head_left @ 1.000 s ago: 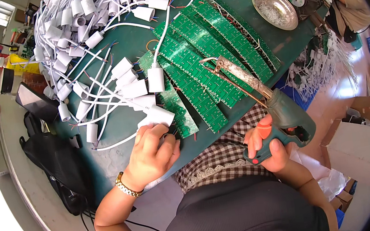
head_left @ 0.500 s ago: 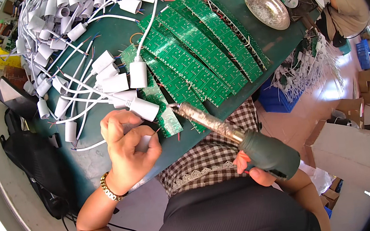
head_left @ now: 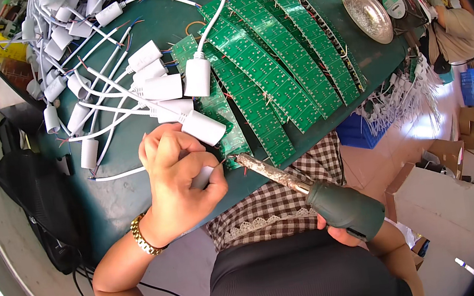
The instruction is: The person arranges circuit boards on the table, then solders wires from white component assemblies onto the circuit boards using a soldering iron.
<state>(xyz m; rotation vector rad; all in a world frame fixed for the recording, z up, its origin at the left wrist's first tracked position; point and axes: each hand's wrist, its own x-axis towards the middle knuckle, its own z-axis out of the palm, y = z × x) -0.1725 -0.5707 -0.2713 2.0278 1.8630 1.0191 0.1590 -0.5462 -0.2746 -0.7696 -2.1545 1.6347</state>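
My left hand (head_left: 176, 186) is closed around a white cylindrical connector (head_left: 202, 178), mostly hidden by the fingers; a thin wire sticks out toward the green circuit board (head_left: 221, 111). My right hand (head_left: 343, 236) grips a soldering iron (head_left: 347, 208) by its dark green handle. The iron's tip meets the wire end at the board's near edge; whether they touch the board is too small to tell. Right beside my left fingers lies another white cylindrical connector (head_left: 203, 127). More panels of green circuit boards (head_left: 268, 63) lie overlapping to the right.
White connectors with cables (head_left: 151, 90) pile up at the left and far left. A metal dish (head_left: 367, 14) and a small fan (head_left: 396, 4) stand at the far right. A blue bin (head_left: 360, 129) of wired parts sits past the table edge; another person (head_left: 455, 32) is beyond.
My left hand has moved right with the connector, toward the near edge of the board. The iron's tip has come down to the wire end. The whole view has shifted slightly.
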